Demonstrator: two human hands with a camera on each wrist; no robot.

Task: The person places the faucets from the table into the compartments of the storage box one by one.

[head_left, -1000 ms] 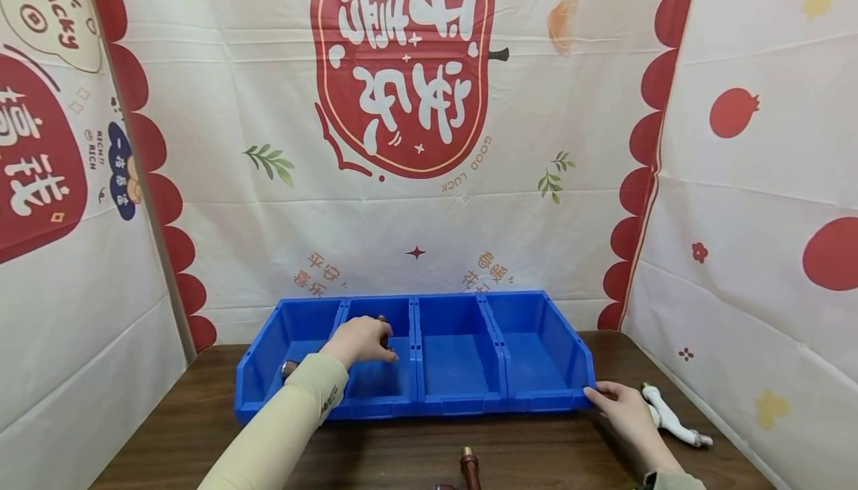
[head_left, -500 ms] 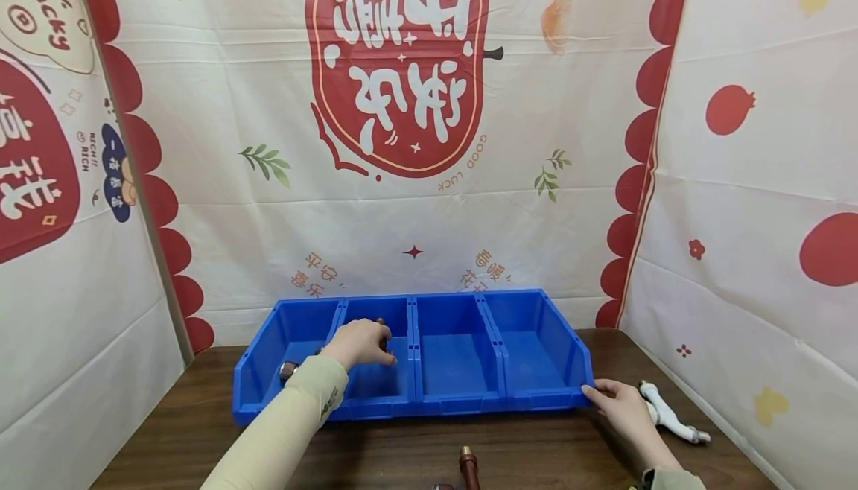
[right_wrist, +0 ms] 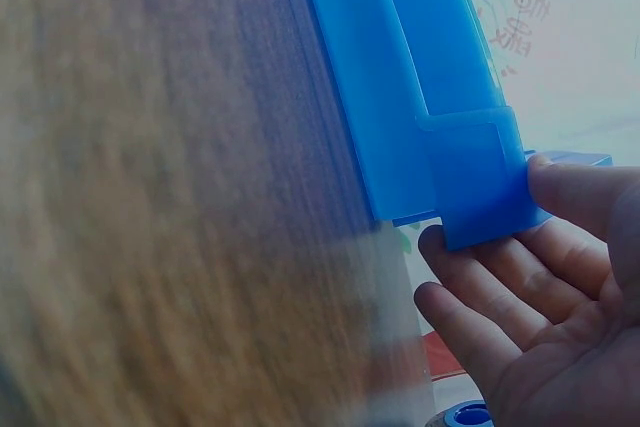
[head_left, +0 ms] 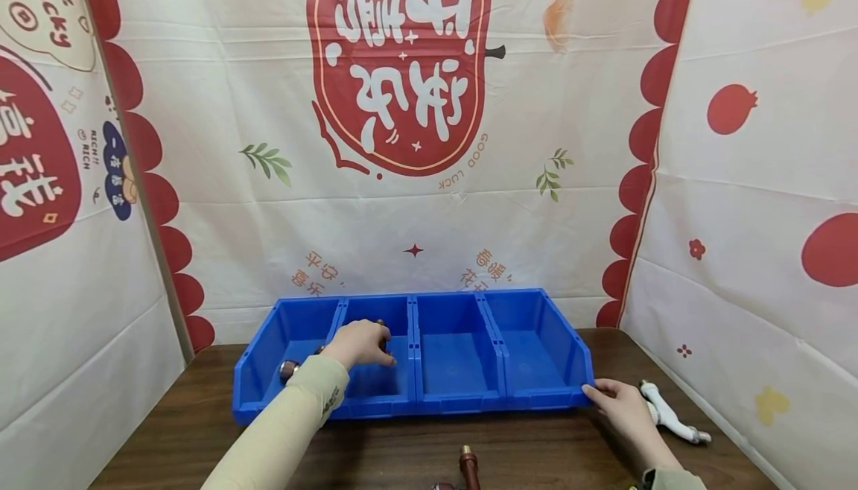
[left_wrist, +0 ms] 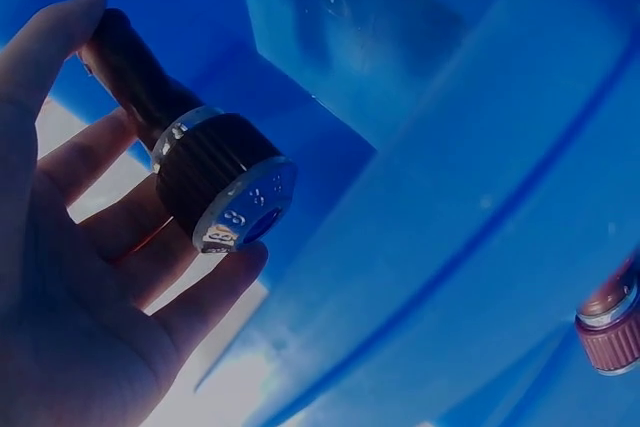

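Observation:
Over the second compartment of a blue storage bin (head_left: 456, 404), my left hand (head_left: 358, 342) holds a dark brown fitting with a narrow stem and a ridged round end. The left wrist view shows the thumb at the stem's top and the fingers along the other side of the fitting (left_wrist: 215, 162). My right hand (head_left: 626, 414) grips the bin's front right corner, thumb on one face and fingers on the other, as the right wrist view shows. A similar brown fitting (head_left: 289, 369) lies in the leftmost compartment, partly hidden by the left sleeve.
Near the table's front edge lies another reddish-brown fitting (head_left: 471, 466), cut off by the frame. A white fitting with metal ends (head_left: 673, 417) rests right of the right hand. Printed cloth walls (head_left: 415, 222) enclose the dark wooden table (head_left: 536, 449) at the back and sides.
The head view has shifted slightly. Both hands keep nearly the same places, the left over the second compartment and the right at the bin's corner.

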